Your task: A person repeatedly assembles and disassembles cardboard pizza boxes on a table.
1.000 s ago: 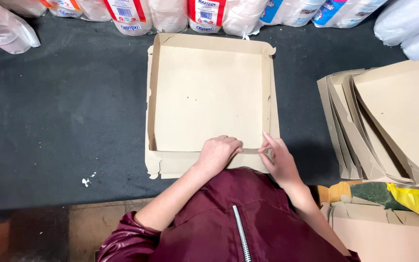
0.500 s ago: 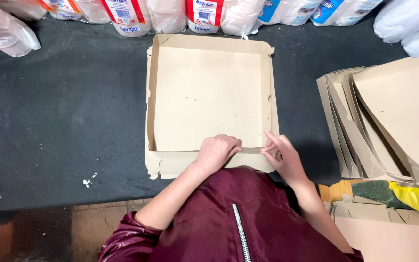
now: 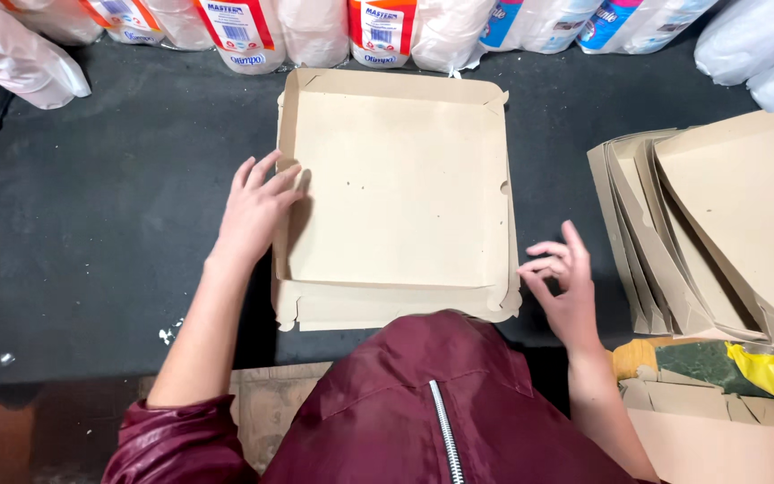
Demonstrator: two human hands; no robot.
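Starting on the left, a dark table top is seen with a few white crumbs near its front edge. The left hand is laid flat with its fingers spread, nothing gripped, fingertips resting on the left wall of a shallow, square cardboard box. The box is set in the middle of the table, walls folded up on the far and left sides, and a front flap is left lying flat toward the person's maroon jacket. Along the far edge, plastic-wrapped packages are lined up just behind the box. Just beside the box's right edge, the right hand is held open, fingers loosely curled, nothing clasped; contact with the box can't really be made out. Further right, a stack of folded cardboard boxes is leaned together, kept apart from the open one.
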